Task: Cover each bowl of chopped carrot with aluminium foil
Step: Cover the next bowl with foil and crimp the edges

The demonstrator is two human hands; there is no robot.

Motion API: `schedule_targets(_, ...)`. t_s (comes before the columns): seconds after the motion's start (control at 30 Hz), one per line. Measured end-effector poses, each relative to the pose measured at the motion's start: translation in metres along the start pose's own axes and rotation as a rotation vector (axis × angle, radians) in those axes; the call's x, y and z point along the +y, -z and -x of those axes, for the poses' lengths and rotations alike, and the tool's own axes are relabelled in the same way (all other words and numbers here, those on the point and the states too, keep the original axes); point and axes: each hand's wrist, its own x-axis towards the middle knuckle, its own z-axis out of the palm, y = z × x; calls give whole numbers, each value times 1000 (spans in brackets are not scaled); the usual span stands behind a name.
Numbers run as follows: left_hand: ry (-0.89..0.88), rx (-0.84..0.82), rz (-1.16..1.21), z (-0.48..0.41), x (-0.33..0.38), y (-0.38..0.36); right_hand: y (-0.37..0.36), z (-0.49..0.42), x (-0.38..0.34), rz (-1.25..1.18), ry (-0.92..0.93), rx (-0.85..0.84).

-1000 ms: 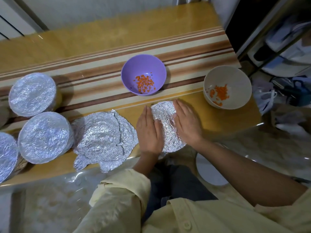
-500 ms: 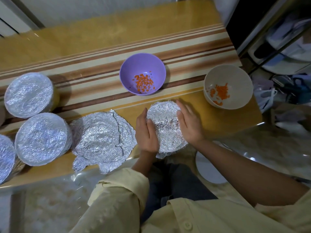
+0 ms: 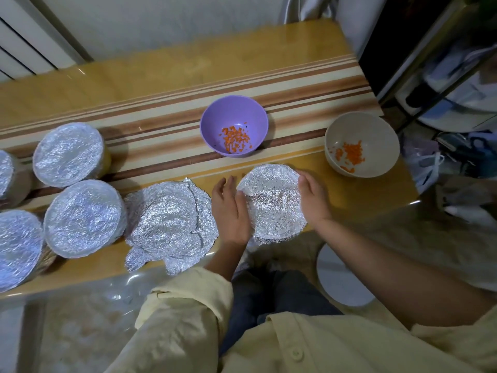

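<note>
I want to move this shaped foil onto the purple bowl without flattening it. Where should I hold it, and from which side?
Probably pinch the foil lightly at its outer rim, at two opposite points, coming in from left and right, where the left hand and right hand flank it. It is thin, crinkled and round, so pressing its middle would likely crush the shape.

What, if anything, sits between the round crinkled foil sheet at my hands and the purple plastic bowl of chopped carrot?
Nothing visible. The round crinkled foil sheet lies between the left hand and right hand; only bare striped tabletop separates it from the purple plastic bowl beyond.
</note>
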Motion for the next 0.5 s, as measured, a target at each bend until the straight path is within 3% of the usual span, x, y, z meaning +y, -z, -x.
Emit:
schedule_targets(0.13, -63, 43, -76, 11, 7, 0, -4, 17, 9, -88, -126, 236)
schedule_targets(0.3, -97, 52, -188, 15, 12, -5, -3, 32, 13, -108, -202, 284)
schedule_targets(0.4, -99, 87, -263, 16, 17, -9, 8, 27, 8, 151, 97, 253)
schedule_targets(0.5, -136, 84, -340, 15, 23, -15, 19, 7, -2, 473, 485, 79)
